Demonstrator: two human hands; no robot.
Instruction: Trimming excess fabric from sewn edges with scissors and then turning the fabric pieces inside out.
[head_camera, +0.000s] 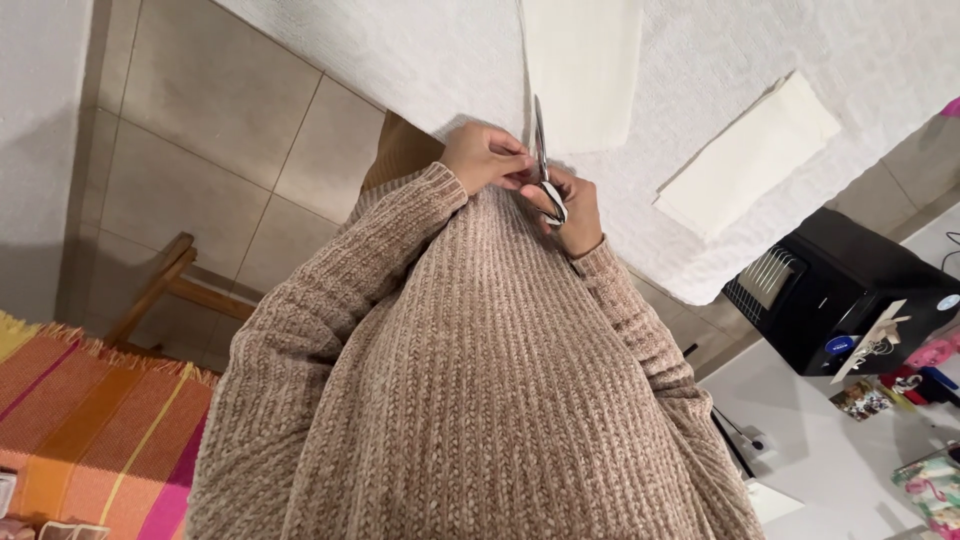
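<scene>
Seen from above, looking down the chest. Nearest: ribbed, chunky-knit beige sweater (480, 390), soft and loose, filling the lower frame. At the cuffs: left hand (487, 157) curled, fingers (516, 172) pinching the near edge of a cream fabric piece (583, 70); right hand (574, 212) closed through the handles of metal scissors (545, 170). Scissors' long axis pointing away from the body, blades slim and nearly together, tip reaching up along the fabric's left edge; both hands about equally close, touching at the handles. Beyond: fabric lying flat on a desk under a white textured cloth (720, 60). Farther right: second folded cream piece (748, 155), rectangular, well apart. Periphery: tiled floor, striped woven rug, black box-shaped appliance.
</scene>
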